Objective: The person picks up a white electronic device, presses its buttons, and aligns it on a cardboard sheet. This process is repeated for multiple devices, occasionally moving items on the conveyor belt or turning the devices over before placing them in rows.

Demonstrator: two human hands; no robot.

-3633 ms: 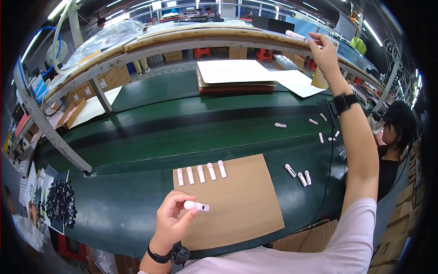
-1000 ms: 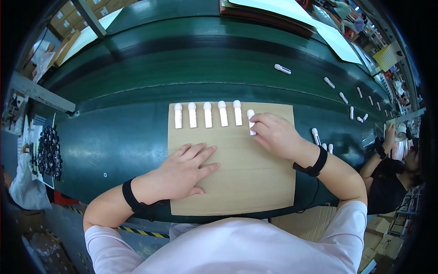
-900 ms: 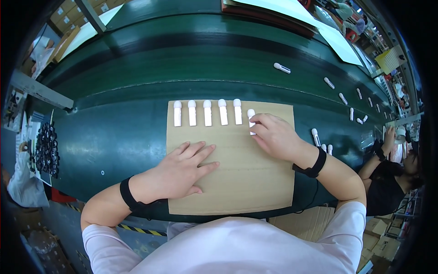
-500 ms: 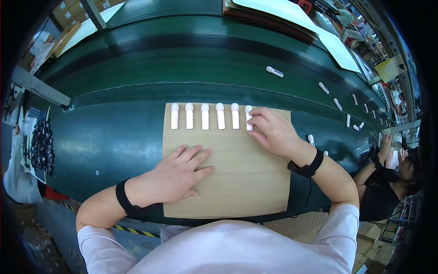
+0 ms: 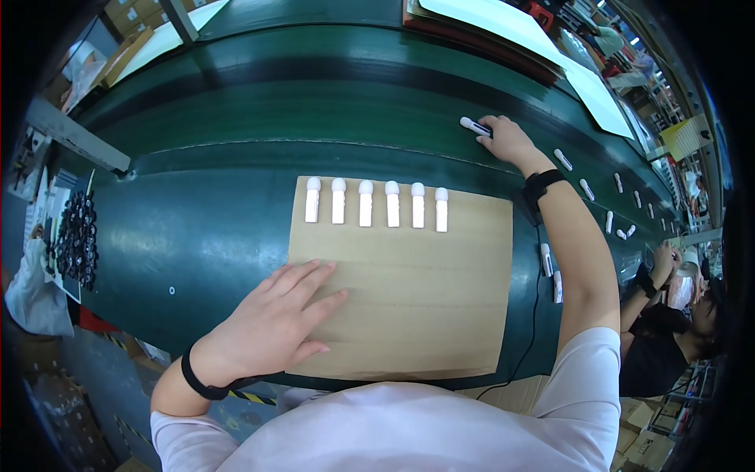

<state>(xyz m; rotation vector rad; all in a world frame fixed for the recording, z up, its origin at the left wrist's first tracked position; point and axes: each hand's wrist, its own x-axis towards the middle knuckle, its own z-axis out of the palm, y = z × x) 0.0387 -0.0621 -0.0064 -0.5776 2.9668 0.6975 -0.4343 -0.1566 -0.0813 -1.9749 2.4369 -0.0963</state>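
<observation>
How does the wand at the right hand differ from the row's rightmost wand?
The wand at the right hand lies slanted on the green surface, dark strip showing; the rightmost wand lies straight on cardboard, plain side up. Both are pale with round heads.

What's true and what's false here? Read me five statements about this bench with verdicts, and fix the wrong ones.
1. Six pale pieces stand in a row on the cardboard sheet. False: they lie flat.
2. The left hand has its fingers spread over the cardboard sheet. True.
3. The right hand is over the cardboard sheet. False: it is at a single pale piece beyond it.
4. A heap of black parts lies left of the cardboard sheet. True.
5. Both wrists wear black bands. True.
</observation>
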